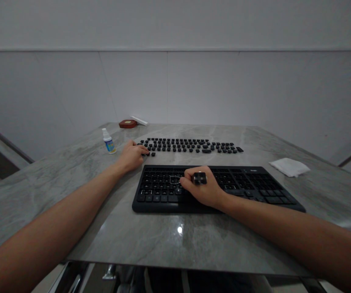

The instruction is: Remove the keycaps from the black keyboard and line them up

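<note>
My right hand (206, 185) is closed around a wire keycap puller above the middle of a black keyboard (190, 208). The puller's dark, blocky handle end (200, 178) sticks up from my fist, and its thin wire loops (174, 179) reach left over the keys. Several key positions on the keyboard have no caps; the bottom row at the left still carries some. Beyond it, loose black keycaps (175, 145) lie in rows on the table. At their left end my left hand (132, 156) has its fingertips together on a keycap (146, 154); the thumb is mostly hidden.
A small spray bottle (109, 142) stands left of my left hand. Toward the back edge lie a reddish-brown box (128, 123) and a flat white piece (139, 121). Folded white tissue (289, 167) rests at the right of the grey marble-patterned table (126, 240). A wall (194, 89) rises behind.
</note>
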{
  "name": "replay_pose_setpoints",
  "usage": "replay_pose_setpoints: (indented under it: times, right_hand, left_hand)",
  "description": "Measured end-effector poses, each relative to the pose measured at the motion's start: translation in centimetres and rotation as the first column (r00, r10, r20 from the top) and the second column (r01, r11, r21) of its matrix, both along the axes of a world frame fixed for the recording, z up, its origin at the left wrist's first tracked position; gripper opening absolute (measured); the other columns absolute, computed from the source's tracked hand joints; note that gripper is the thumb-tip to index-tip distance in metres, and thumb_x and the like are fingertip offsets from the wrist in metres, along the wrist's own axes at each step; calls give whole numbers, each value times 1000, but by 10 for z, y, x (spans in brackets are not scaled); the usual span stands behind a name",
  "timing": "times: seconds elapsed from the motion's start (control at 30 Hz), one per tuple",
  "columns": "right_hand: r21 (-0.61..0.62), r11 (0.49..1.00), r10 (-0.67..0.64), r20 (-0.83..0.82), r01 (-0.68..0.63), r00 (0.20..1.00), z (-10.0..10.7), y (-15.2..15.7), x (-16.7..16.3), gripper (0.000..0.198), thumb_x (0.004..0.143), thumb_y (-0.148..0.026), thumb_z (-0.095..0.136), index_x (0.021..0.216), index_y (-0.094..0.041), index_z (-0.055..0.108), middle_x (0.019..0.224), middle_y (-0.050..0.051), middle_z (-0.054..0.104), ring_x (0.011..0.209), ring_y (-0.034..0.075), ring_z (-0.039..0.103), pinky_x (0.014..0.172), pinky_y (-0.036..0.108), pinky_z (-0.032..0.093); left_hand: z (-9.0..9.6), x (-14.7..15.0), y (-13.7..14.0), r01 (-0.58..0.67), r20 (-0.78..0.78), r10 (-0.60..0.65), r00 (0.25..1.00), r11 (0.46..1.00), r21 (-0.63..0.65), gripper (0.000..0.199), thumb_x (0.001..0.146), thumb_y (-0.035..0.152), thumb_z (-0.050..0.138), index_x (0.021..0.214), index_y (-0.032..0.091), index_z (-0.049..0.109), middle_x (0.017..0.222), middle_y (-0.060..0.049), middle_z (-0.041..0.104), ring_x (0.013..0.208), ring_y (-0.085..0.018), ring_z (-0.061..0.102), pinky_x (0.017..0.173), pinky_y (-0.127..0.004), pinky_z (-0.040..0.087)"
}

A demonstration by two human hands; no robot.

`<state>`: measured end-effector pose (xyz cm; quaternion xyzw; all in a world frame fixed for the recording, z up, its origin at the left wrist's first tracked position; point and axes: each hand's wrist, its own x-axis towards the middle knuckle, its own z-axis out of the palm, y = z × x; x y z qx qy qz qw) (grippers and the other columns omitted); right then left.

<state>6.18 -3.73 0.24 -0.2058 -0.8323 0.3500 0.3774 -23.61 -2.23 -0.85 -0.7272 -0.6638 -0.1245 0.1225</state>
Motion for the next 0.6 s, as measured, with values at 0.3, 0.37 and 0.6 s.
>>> replay_pose_setpoints:
  times: [0.3,0.37,0.6]
  right_hand:
    - [-1,1000,14,-8,-14,1000,1,-1,0,33,72,-14,52,48,-19,30,48,-7,25,48,6,24,44,21,21]
    - [-4,1000,12,-5,-12,1000,1,-1,0,33,72,-14,52,48,-19,30,48,-7,26,48,6,25,44,21,22]
    - [-4,1000,12,0,-12,1000,1,0,0,33,72,-14,53,47,-19,31,48,-7,27,47,6,24,44,21,22]
  left_hand:
    - [3,4,0,83,14,-83,996,996,12,54,71,-1,45,110,22,74,120,-2,69,98,-25,51,92,-41,35]
    - [6,7,-2,99,16,-98,995,995,-15,56,71,-2,44,112,23,72,122,-1,68,100,-25,50,92,-40,35]
    - [3,9,-3,112,-13,-113,994,991,-69,61,69,-3,41,116,24,70,125,3,66,99,-25,48,90,-39,37]
